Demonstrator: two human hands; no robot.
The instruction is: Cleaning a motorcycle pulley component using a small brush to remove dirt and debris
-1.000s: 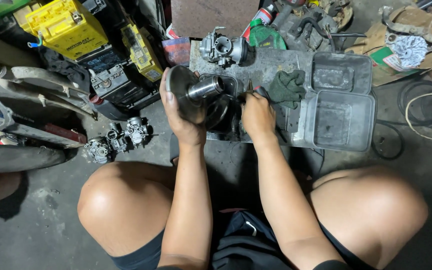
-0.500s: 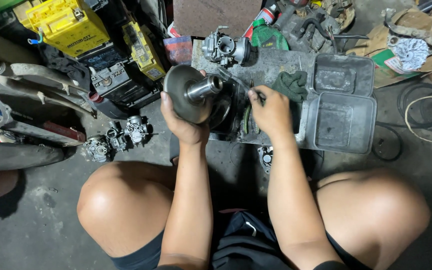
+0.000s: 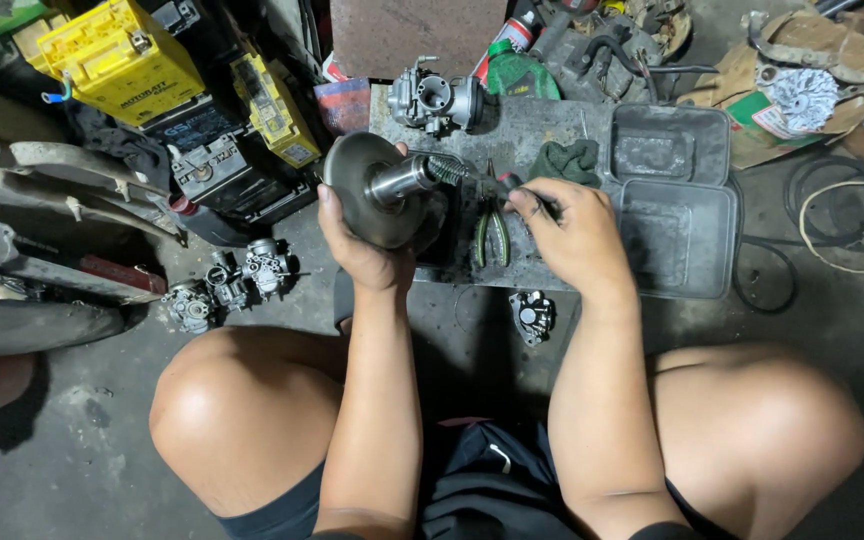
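Grimy metal slab [image 3: 542, 125] bearing pliers [image 3: 493, 235], rag [image 3: 566, 160] (perhaps cloth).

Dim workshop light from above, dark shadowed corners, sharp focus, slight wide-angle distortion

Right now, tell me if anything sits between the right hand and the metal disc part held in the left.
Nothing blocks it. The left hand grips the disc pulley, its shaft pointing at the right hand. Green-handled pliers lie below that gap, on the work slab.
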